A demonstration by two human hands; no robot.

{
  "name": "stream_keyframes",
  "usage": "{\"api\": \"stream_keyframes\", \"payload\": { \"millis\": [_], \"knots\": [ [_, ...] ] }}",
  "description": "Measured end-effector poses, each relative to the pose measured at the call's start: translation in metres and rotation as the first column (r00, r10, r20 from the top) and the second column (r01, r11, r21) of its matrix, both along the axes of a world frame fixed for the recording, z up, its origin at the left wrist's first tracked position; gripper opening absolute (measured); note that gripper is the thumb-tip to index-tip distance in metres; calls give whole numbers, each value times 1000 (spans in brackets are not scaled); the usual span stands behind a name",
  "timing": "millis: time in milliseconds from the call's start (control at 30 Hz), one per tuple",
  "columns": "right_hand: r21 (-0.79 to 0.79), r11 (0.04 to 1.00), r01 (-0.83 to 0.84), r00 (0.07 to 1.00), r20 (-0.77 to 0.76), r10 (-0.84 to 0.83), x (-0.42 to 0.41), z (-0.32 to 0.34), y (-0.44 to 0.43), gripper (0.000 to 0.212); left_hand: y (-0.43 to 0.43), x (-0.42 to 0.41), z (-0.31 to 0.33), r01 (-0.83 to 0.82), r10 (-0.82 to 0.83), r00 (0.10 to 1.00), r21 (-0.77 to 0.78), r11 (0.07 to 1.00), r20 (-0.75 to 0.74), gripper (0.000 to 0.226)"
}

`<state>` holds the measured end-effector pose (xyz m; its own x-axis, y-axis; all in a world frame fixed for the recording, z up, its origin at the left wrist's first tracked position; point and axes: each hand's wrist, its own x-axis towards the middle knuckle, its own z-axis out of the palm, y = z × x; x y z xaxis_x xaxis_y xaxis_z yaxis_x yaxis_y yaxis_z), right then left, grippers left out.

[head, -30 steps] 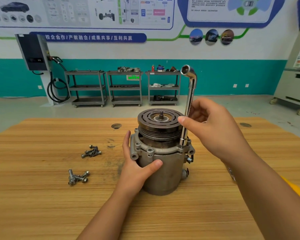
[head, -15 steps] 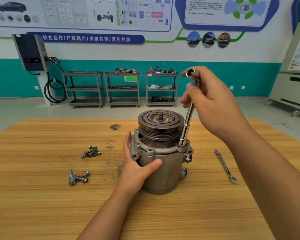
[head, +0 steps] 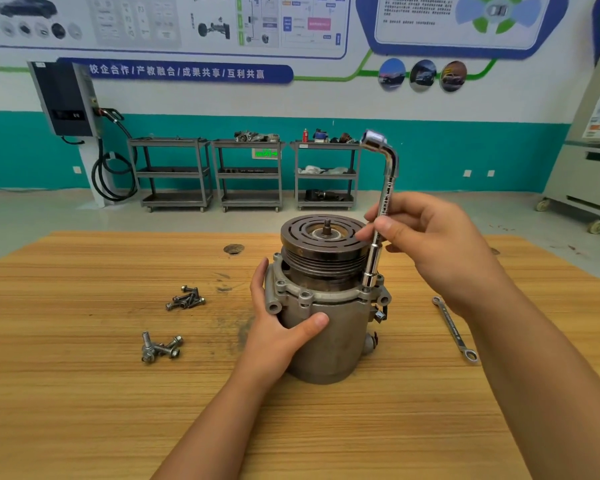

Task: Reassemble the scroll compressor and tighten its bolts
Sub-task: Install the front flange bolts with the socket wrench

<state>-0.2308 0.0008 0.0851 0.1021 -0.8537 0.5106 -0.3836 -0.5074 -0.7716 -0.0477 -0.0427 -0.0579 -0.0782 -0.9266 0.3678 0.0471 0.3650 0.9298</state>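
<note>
Left hand [head: 277,329] grips the upright compressor [head: 336,348] on the desk [head: 84,393]. Right hand [head: 433,244] pinches an L-shaped socket wrench [head: 386,197] standing on its flange. The far wall banner [head: 175,71] reads "校企合作/产教融合/成果共享/互利共赢".

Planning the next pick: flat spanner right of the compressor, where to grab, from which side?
Pinch the spanner mid-shank, across its narrow edges, from straight above. It lies flat on the table, so fingers cannot get under it; the shank is straight and bare.
</note>
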Motion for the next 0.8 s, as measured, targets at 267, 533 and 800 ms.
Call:
{"api": "stream_keyframes", "payload": {
  "millis": [267, 533, 800],
  "knots": [
    [-71, 990, 122, 993, 15, -121, 4, -5, -7, 16, -1, 0, 1, 11, -11, 1000, 5, 1000, -18, 107],
    [-3, 998, 57, 992, 116, -56, 7, -11, -9, 11, 0, -1, 1, 5, -5, 1000, -2, 1000, -7, 105],
    [26, 999, -33, 996, 88, 30, 2, -11, -4, 26, -1, -1, 0, -1, 1, 1000, 0, 1000, -23, 102]
  ]
}}
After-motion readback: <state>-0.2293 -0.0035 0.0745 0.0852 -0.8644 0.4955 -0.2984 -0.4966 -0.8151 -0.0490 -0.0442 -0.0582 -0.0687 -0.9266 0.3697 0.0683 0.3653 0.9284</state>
